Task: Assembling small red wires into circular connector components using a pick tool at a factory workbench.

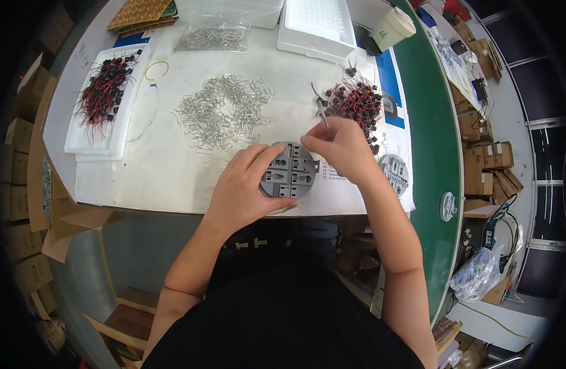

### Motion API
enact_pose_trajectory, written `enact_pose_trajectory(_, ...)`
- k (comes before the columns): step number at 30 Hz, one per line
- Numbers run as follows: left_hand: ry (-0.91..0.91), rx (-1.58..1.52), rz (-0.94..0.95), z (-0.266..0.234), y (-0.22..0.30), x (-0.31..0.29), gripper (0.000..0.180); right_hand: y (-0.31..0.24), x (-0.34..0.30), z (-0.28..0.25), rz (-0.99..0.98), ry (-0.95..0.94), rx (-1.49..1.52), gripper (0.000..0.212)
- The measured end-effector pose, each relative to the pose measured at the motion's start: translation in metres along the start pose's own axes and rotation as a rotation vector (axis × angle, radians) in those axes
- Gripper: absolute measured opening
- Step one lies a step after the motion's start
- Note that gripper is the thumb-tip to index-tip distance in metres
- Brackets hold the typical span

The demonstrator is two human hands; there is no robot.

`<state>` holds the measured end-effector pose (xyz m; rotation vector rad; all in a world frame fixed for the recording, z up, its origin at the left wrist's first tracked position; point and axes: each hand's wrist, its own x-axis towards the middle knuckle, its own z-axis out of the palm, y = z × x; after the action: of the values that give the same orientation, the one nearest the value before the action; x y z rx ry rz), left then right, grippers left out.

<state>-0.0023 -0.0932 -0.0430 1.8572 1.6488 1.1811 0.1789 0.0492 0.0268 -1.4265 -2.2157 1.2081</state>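
At the front of the table, my left hand [238,187] grips a grey round plastic disc [289,184] by its edge, thumb near the bottom rim and fingers at the top. Slots and small shaped recesses cover the disc's face. My right hand [344,147] is closed in a pinch over the disc's upper right, around a slim metal tool [322,112] that looks like tweezers. The tool's upper end sticks out above the fingers; what lies under the fingertips is hidden. Beyond my hands spreads a loose pile of small bent metal clips [224,114].
Small black parts with red and black wires lie heaped at right [360,101] and in a white tray [74,138] at left. Another grey disc [393,172] sits by my right forearm. Behind are a bag of clips [212,38], a white foam box [313,27] and a cup [393,29].
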Motion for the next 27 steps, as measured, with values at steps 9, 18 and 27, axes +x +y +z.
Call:
enact_pose_trajectory(9,0.002,-0.001,0.003,0.001,-0.001,-0.002,0.093,0.024,0.001,0.025,0.061,0.067,-0.006,0.027)
enact_pose_trajectory(18,0.015,-0.006,0.012,0.0,0.001,-0.003,0.092,0.023,-0.01,0.039,-0.022,0.162,-0.136,0.024)
enact_pose_trajectory(27,0.006,-0.009,0.012,-0.001,0.001,-0.002,0.092,0.027,-0.026,0.037,-0.185,0.245,-0.288,0.021)
